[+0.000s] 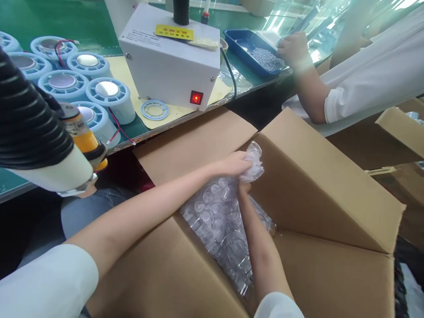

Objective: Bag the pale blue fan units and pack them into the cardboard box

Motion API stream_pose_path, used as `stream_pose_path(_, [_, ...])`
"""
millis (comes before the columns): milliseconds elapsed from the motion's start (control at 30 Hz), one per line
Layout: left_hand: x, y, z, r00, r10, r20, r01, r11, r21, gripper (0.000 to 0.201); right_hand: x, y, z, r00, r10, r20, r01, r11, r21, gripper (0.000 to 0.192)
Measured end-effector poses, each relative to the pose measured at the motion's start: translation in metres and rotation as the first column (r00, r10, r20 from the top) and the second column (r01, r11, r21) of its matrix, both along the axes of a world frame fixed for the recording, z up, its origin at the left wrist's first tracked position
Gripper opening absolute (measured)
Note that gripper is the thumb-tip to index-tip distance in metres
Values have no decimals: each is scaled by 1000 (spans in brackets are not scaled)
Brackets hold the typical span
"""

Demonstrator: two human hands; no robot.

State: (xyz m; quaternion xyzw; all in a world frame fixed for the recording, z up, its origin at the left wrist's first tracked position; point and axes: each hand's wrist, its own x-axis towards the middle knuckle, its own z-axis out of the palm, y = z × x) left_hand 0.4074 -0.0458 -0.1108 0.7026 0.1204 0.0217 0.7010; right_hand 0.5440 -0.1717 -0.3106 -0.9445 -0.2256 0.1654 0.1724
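My left hand (233, 164) is closed around the bunched top of a clear plastic bag (254, 161). Just below it, my right hand (244, 187) grips the same gathered neck, its fingers partly hidden by the film. Under both hands, many clear round plastic parts (215, 212) show through the bag's film. The bag lies inside an open cardboard box (308, 198) whose flaps stand outward. My forearms reach in from the left and the bottom.
A white machine (172, 62) with a lit red switch (196, 97) stands on the bench. Light-blue-rimmed cylinders (107, 95), a loose blue ring (154, 110) and a black hose (29, 115) are at left. A co-worker's hand (294, 51) reaches over a blue tray (247, 42) of small pieces.
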Motion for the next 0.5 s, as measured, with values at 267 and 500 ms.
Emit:
stream_pose_path(267, [-1,1,-3,997,-80,8,79,996,28,19,29,-100,66,985,-3,174,8,1000,-24,23])
stream_pose_path(500, [-1,3,-3,996,-83,-28,84,996,37,16,11,-67,62,948,317,-24,-315,924,-217,20])
